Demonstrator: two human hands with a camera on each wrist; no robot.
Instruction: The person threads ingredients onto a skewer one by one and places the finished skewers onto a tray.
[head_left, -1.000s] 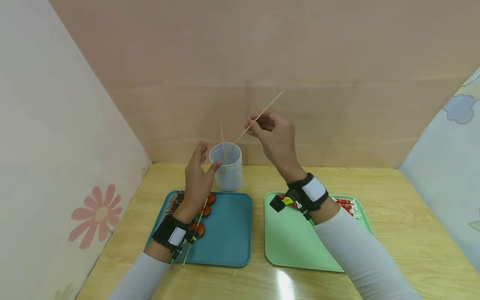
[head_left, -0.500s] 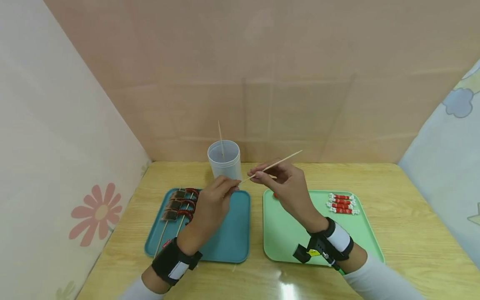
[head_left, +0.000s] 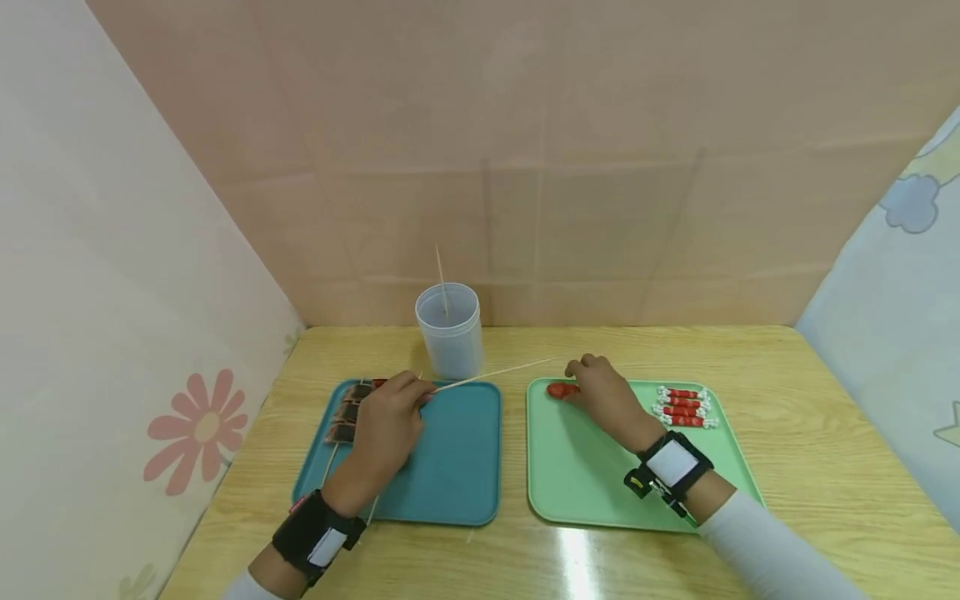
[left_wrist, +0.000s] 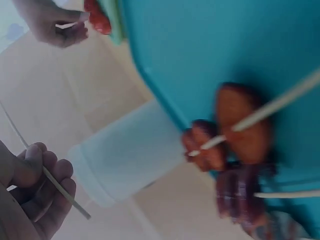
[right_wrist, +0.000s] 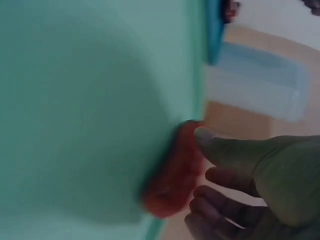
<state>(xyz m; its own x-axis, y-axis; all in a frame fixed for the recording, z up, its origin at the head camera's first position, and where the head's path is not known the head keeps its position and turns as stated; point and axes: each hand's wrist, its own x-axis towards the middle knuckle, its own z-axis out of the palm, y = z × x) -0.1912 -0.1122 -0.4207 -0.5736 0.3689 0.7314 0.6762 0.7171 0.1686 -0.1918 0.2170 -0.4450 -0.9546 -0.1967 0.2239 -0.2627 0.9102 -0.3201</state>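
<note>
My left hand (head_left: 392, 421) pinches a thin wooden skewer (head_left: 495, 374) between thumb and fingers, over the blue tray (head_left: 457, 475). The skewer's far end points right, toward the green tray (head_left: 577, 492). At that tray's back left corner lies a red sausage-shaped piece (head_left: 561, 390), with my right hand (head_left: 609, 403) right at it. In the right wrist view the thumb overlaps the top of the red piece (right_wrist: 172, 175), while the loosely bent fingers sit beside it. Loaded skewers lie on the blue tray, partly hidden by my left hand; brown slices (left_wrist: 242, 125) show on one.
Behind the blue tray stands a translucent plastic cup (head_left: 453, 346) with one skewer (head_left: 441, 279) leaning in it. Several red pieces with white ends (head_left: 684, 407) lie at the green tray's back right. A beige wall (head_left: 600, 167) rises behind the table.
The right hand drew a skewer from the cup, and the left hand took hold of it. My right hand then let go and moved down to the red piece; the left moved slightly left.
</note>
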